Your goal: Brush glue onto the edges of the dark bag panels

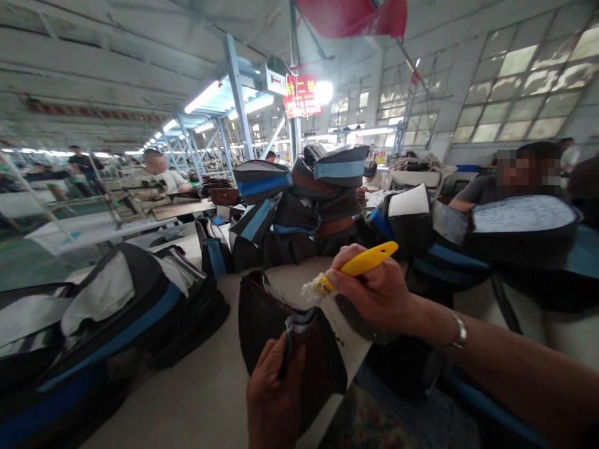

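My right hand (374,293) is closed round a yellow-handled brush (367,259), its pale, clumped bristles pointing left. Those bristles hover just above the edge of a dark brown and black shoe upper (322,355); whether they touch it I cannot tell. My left hand (276,386) pinches that upper near its light-lined top edge, thumb on one side and fingers on the other. The piece stands on the pale tabletop (187,374), its opening facing up. A silvery bracelet (459,328) circles my right wrist.
Black uppers with blue bands (140,312) are heaped on the left. More are stacked in a pile (299,212) straight ahead, and others (449,259) lie on the right. A co-worker (519,168) sits at the far right; another person (159,171) is behind a sewing machine at left.
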A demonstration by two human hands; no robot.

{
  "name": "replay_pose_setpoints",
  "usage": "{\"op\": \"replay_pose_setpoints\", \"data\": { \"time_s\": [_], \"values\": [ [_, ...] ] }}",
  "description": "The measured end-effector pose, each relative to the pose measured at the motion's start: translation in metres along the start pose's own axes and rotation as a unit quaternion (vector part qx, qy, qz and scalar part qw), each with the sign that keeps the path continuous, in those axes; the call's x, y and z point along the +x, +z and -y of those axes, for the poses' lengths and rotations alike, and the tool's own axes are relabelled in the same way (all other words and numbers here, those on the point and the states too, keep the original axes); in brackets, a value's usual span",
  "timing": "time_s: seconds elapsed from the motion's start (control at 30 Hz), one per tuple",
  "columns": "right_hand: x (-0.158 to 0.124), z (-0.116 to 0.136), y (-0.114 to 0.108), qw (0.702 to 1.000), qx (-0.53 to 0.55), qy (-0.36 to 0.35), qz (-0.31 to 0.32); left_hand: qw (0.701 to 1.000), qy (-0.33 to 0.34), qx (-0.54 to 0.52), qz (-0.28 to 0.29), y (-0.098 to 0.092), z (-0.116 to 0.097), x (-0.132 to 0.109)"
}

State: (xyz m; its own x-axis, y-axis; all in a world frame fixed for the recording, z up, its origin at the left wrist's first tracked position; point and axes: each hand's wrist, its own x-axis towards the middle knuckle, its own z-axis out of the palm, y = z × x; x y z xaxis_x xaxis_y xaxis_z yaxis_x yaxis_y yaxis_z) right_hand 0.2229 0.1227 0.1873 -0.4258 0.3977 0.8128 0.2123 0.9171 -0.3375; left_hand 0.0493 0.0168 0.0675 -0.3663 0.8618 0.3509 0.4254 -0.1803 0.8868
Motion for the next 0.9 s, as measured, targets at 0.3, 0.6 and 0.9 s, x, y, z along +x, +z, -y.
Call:
{"op": "replay_pose_setpoints", "data": {
  "time_s": [0.3,0.6,0.9],
  "values": [
    [-0.018,-0.014,-0.002,1.0,-0.025,0.007,0.012,0.999,0.029,0.029,0.015,-0.004,-0.003,0.003],
    [-0.009,-0.01,-0.015,0.997,-0.061,0.021,0.033,0.86,0.347,0.369,-0.062,0.012,0.013,0.003],
    [-0.012,-0.004,-0.009,0.981,-0.086,-0.039,0.17,0.784,0.406,0.469,-0.034,0.02,0.004,-0.003]
  ]
}}
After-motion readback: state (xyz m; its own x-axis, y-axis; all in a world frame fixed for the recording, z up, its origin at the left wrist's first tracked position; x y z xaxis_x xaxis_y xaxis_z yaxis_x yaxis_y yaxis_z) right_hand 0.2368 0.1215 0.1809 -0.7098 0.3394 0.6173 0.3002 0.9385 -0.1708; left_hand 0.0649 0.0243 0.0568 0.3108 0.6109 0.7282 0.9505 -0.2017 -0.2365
